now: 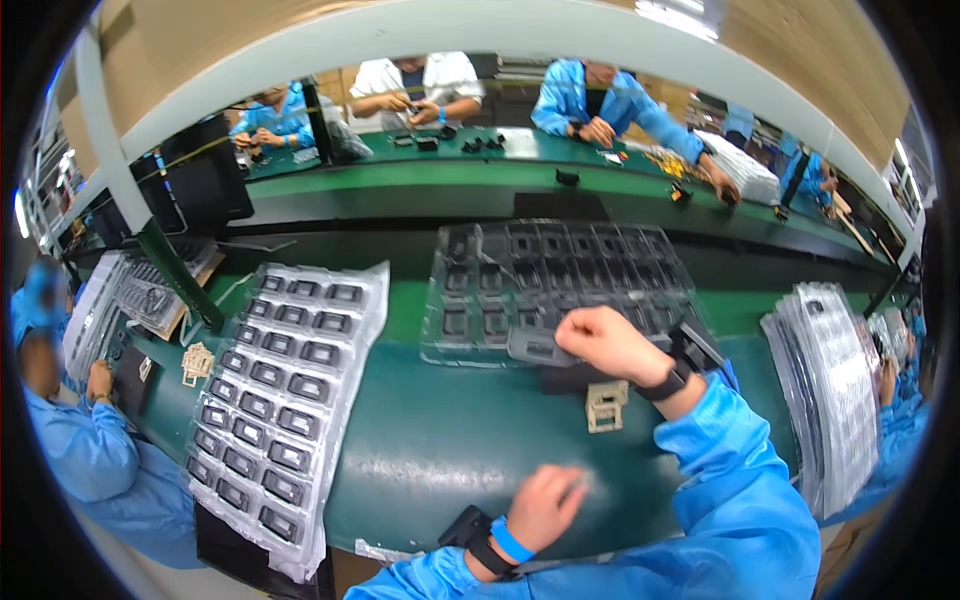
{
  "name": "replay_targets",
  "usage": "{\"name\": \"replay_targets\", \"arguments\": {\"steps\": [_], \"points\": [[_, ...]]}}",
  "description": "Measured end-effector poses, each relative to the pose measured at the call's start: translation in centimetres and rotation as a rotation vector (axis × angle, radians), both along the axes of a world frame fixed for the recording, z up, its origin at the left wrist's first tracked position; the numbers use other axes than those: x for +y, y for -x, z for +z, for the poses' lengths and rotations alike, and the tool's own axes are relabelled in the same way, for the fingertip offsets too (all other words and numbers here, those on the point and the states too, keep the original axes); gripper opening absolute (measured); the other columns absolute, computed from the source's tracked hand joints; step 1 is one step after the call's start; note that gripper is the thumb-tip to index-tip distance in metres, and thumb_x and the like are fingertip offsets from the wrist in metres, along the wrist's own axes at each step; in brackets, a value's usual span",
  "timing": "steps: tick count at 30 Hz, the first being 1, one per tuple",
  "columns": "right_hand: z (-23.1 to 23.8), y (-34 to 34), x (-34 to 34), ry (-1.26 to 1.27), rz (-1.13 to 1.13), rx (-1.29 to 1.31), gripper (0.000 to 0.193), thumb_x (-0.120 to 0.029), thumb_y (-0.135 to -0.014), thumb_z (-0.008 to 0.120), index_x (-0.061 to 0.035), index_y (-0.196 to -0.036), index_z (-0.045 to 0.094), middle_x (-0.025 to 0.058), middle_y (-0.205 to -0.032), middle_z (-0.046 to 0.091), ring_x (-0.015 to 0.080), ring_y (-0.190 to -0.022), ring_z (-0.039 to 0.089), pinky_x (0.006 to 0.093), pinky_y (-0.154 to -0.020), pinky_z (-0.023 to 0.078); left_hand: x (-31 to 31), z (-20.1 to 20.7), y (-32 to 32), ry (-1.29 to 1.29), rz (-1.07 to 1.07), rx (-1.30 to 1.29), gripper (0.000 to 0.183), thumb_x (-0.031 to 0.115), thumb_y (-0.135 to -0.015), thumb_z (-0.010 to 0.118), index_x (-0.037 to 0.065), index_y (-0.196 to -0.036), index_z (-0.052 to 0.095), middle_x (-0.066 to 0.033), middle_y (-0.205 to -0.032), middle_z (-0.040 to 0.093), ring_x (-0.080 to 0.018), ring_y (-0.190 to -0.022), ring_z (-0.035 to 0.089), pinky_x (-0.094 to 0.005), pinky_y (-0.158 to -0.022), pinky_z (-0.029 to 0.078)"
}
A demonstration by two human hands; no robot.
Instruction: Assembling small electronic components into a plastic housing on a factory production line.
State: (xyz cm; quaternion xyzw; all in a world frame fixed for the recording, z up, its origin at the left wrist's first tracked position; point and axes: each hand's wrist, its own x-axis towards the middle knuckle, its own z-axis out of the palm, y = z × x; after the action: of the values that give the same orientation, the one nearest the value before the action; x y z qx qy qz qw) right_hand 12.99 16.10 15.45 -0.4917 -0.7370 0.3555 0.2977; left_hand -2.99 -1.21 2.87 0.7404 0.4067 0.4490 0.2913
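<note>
My right hand (608, 348) is closed in a pinch over the near edge of a clear plastic tray (432, 345). A flat dark-grey rectangular piece (537, 346) with rounded corners extends from its fingertips. Black rectangular frames (455, 320) sit in the tray's pockets. Just below that hand lies a small stack of beige cut-out frames (606, 408). My left hand (546, 508) hovers low over the green tabletop, nearer to me, apart from the tray. Motion smears its fingers, so what they hold, if anything, cannot be made out.
To the left lies another clear tray (345, 400) filled with rows of black frames, near more beige pieces (197, 362). Stacked trays (825, 390) stand at the right. A green post (178, 272) rises at left. Co-workers sit on both sides and across the far bench (380, 200).
</note>
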Motion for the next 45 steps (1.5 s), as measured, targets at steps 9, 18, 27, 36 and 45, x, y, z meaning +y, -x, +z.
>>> {"name": "replay_targets", "arguments": {"steps": [9, 18, 27, 36, 45], "points": [[-7.4, -4.9, -14.8, 0.154, 0.022, -0.400, 0.020, -0.023, -0.084, 0.062, -0.0065, -0.089, 0.071, 0.0161, -0.082, 0.069, 0.0347, -0.081, 0.067, 0.0441, -0.072, 0.051, 0.6, 1.5, -0.1, 0.007, -0.062, 0.226, 0.059, 0.019, -0.070, 0.084, 0.008, -0.122, 0.058, -0.0061, -0.106, 0.069, -0.0259, -0.104, 0.060, -0.0451, -0.094, 0.034], [-10.6, -5.0, -13.3, -0.256, -0.357, -0.263, 0.014, -0.014, -0.084, 0.067, -0.0077, -0.097, 0.066, 0.0140, -0.094, 0.059, 0.0369, -0.085, 0.063, 0.0465, -0.073, 0.051, 0.1, 0.4, -0.8, 0.074, -0.095, 0.190, 0.046, 0.012, -0.074, 0.080, 0.005, -0.116, 0.062, -0.0067, -0.094, 0.072, -0.0280, -0.098, 0.062, -0.0392, -0.086, 0.048], [-7.6, -4.7, -15.7, -0.365, -0.059, -0.442, 0.017, -0.007, -0.081, 0.058, -0.0079, -0.098, 0.062, 0.0106, -0.098, 0.055, 0.0307, -0.094, 0.060, 0.0435, -0.077, 0.050, 1.1, 3.1, -1.0, 0.042, 0.096, 0.137, 0.022, 0.007, -0.084, 0.070, 0.000, -0.105, 0.066, -0.0139, -0.096, 0.064, -0.0258, -0.087, 0.061, -0.0343, -0.077, 0.049], [-6.1, -5.4, -18.3, -0.339, -0.150, -0.204, 0.011, -0.009, -0.081, 0.067, -0.0059, -0.091, 0.063, 0.0099, -0.092, 0.050, 0.0288, -0.085, 0.055, 0.0393, -0.073, 0.045, 1.0, 4.8, -2.6, 0.276, -0.057, 0.134, 0.010, 0.007, -0.088, 0.066, -0.002, -0.087, 0.070, -0.0086, -0.075, 0.065, -0.0136, -0.062, 0.055, -0.0283, -0.057, 0.044], [-7.0, -5.8, -19.7, -0.347, -0.254, -0.110, 0.010, -0.011, -0.083, 0.068, -0.0066, -0.089, 0.062, 0.0081, -0.092, 0.052, 0.0269, -0.088, 0.055, 0.0394, -0.073, 0.041, 0.2, 4.8, -4.9, 0.241, -0.045, 0.089, 0.011, 0.006, -0.090, 0.065, -0.003, -0.090, 0.070, -0.0061, -0.074, 0.062, -0.0115, -0.063, 0.054, -0.0261, -0.058, 0.043]]}}
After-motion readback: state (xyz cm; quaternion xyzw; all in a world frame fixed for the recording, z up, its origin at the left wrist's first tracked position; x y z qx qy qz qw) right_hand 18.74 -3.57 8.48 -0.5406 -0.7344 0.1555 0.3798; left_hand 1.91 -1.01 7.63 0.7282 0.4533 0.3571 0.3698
